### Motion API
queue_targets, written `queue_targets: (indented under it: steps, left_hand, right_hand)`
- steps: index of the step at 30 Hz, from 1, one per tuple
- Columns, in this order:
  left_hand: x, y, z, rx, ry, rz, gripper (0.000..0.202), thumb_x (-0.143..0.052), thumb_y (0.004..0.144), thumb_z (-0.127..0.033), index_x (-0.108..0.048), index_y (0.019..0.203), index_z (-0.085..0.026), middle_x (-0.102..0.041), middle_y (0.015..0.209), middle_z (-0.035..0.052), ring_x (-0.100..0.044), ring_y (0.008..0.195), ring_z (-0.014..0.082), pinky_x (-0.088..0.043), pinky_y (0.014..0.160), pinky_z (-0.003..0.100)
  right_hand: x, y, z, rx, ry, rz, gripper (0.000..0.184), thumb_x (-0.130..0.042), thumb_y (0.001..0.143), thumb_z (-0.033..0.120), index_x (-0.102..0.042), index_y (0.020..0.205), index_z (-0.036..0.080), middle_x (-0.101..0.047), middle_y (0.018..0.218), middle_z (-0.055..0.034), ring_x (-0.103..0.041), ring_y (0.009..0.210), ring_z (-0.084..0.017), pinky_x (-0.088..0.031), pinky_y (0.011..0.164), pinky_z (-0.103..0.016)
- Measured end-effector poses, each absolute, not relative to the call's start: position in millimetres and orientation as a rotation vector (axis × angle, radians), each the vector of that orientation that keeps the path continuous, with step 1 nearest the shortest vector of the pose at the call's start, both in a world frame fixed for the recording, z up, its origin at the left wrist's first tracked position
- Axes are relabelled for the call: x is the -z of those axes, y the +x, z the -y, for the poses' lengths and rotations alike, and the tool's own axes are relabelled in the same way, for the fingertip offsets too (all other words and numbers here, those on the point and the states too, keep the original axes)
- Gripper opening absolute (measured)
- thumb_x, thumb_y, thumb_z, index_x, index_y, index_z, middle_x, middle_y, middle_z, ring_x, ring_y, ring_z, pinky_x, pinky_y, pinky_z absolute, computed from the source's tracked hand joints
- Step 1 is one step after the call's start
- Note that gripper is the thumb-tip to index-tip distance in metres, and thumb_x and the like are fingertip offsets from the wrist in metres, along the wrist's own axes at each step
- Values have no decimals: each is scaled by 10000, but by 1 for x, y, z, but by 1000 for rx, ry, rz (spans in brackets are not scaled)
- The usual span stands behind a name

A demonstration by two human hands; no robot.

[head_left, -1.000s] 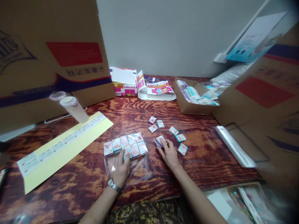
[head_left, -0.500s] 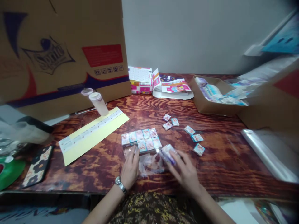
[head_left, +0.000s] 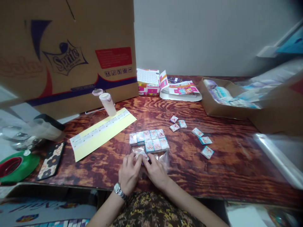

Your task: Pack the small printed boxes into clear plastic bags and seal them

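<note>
The little box (head_left: 143, 155) between the hands (head_left: 129, 172) looks pale, purple-edged

Wd tbl (head_left: 153, 113): yel sheet (head_left: 101, 138), btl (head_left: 109, 106), 6 loose boxes (head_left: 207, 152).

One camera is sitting up on the head, looking forward and down. The left hand (head_left: 129, 174) and right hand (head_left: 156, 172) are showing close by, low in the middle. Past them, the wooden table (head_left: 153, 111) is stretching to the gray wall (head_left: 189, 34).
</note>
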State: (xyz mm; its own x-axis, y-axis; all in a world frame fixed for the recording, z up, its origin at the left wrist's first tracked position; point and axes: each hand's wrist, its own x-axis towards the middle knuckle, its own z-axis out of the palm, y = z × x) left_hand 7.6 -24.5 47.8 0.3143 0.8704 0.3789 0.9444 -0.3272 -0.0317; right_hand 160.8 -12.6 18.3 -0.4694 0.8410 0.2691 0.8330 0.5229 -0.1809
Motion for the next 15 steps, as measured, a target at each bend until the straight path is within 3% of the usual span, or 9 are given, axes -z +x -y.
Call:
queue_targets:
  steps: [4,7,9,15]
  left_hand:
    - [-44,5,24,544,-2306,1775,454,-511,803,-188,-476,1241,-307,-416,1234,128,-429,1062,282,-512,708,330]
    - [-39,3,23,623,-2331,1864,434,-499,813,-216,-476,1241,-286,-375,1269,136,-428,1071,279,-506,749,354]
    - [-35,2,23,654,-2371,1876,425,-483,821,-219,-470,1245,-249,-401,1259,137,-453,1045,258,-503,770,355]
    - [-24,1,26,718,-2407,1800,426,-448,834,-198,-419,1252,-125,-538,1143,135,-508,1013,229,-498,810,345]
  right_hand:
    - [-19,155,7,17,-1512,2473,429,-433,876,193,-397,1303,211,-502,1062,-124,-579,820,-177,-508,665,-257]
    - [-16,150,2,20,-1517,2446,445,-418,893,300,-365,1325,211,-495,1020,-115,-573,795,-176,-504,643,-249]
    - [-12,147,-1,33,-1513,2436,457,-404,898,330,-348,1335,210,-494,975,-102,-563,783,-173,-501,642,-249]
    - [-8,148,1,184,-1488,2526,471,-409,882,178,-320,1345,181,-507,892,-88,-520,797,-188,-477,637,-268]
